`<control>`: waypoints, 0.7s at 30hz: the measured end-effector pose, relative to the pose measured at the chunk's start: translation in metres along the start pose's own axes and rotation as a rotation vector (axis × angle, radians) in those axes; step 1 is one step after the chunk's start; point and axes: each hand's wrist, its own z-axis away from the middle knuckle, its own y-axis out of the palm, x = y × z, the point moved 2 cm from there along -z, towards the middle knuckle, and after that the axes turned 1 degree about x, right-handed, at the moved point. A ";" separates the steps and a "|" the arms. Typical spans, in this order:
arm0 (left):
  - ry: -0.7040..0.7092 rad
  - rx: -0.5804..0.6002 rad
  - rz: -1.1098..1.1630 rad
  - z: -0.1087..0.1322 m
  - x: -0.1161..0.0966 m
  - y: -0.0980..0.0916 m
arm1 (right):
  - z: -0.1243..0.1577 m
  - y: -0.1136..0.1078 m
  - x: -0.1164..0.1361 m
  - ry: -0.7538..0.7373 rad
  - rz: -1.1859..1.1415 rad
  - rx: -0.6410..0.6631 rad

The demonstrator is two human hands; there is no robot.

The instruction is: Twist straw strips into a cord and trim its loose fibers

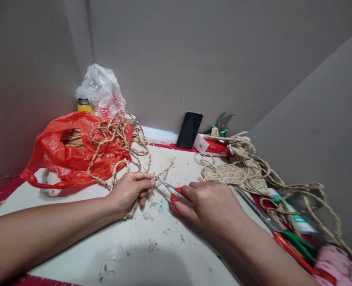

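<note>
Over the middle of the white board (164, 254), my left hand (132, 188) pinches a braided straw cord (166, 166), whose short end sticks out beyond the fingertips. My right hand (207, 202) has its thumb and fingers in the red handles of small scissors (166, 183). The blades reach up to the cord right at my left fingertips; whether they are parted there is too small to tell. More of the cord runs beneath my left hand and back in loose loops over a red plastic bag (65, 155).
A dark phone (189, 130) leans at the back against a red and white box (213, 147). On the right lie coiled cord (225, 174), large shears (261, 210) and a pink item (337, 264). Pruners (223, 123), a white bag (100, 85) and a yellow jar (84, 105) stand near the walls.
</note>
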 end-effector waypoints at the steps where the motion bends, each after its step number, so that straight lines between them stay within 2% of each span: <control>1: -0.003 0.000 -0.001 0.000 -0.001 0.000 | 0.000 -0.001 -0.001 -0.013 -0.011 0.009; 11: -0.035 0.000 -0.046 -0.002 -0.005 -0.001 | 0.002 -0.002 -0.003 -0.082 -0.095 0.050; 21: -0.030 0.013 -0.045 -0.002 -0.004 -0.001 | 0.001 0.001 -0.004 -0.105 -0.076 0.005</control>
